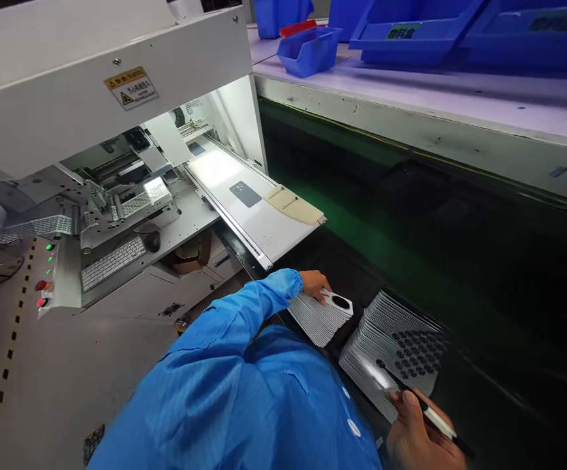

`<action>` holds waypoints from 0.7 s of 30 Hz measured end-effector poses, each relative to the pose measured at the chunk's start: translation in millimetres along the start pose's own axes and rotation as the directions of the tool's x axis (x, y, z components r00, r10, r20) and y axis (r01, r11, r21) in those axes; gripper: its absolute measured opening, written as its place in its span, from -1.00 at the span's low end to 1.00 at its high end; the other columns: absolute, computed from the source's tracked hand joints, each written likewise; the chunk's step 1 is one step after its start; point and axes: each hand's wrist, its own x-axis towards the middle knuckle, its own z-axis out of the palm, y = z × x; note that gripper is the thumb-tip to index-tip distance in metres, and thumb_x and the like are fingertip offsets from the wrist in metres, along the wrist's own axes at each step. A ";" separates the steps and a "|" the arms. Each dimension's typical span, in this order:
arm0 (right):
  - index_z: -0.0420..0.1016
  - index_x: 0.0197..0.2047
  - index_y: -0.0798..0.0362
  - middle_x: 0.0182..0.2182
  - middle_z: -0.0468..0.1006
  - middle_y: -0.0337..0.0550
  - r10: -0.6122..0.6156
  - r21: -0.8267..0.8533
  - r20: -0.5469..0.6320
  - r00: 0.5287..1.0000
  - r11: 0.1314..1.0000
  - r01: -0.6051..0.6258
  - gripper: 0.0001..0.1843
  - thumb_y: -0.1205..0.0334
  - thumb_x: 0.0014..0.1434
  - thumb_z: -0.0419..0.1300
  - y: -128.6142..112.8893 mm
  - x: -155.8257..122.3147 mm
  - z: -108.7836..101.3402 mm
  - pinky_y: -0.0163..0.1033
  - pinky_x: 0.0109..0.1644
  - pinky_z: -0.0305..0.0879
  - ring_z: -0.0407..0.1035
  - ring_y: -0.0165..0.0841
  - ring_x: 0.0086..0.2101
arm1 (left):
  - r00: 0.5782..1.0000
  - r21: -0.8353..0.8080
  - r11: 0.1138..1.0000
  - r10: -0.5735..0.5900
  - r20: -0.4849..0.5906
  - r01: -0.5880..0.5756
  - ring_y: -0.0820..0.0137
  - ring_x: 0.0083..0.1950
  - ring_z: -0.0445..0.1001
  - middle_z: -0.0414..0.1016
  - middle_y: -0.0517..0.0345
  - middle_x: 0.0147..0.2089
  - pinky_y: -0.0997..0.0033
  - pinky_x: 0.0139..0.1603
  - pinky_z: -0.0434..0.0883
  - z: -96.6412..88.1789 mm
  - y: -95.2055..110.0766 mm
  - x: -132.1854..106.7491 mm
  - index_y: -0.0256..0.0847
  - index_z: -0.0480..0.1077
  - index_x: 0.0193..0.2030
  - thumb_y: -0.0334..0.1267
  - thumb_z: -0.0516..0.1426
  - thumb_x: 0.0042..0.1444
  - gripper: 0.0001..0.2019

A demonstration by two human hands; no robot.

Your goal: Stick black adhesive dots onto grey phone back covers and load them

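My left hand pinches the near end of a white plate with a dark oval opening. That plate lies over a fanned stack of thin pale plates. My right hand is closed round a suction pen, black and white, with a round black cup at its tip. The cup is over a second fanned stack of grey plates, which carry rows of round black spots. I cannot tell whether the cup touches them.
To the left stands a white machine with a warning label. Its conveyor belt carries a dark grey plate and ends at a beige guide piece. A keyboard and mouse lie below. Blue bins stand on the shelf.
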 end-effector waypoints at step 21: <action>0.55 -0.48 0.07 -0.55 0.58 -0.16 -0.033 -0.166 -0.032 0.999 0.986 0.027 -0.59 -0.05 -0.17 0.55 -7.8 -1.2 3.8 -0.15 -0.45 0.62 0.49 -0.26 -0.59 | 0.997 -0.038 0.999 0.014 0.077 -0.011 0.21 0.01 0.59 0.68 0.15 -0.11 0.37 0.12 0.43 -10.6 0.5 5.3 -0.13 0.63 -0.06 -0.19 0.46 -0.19 -0.54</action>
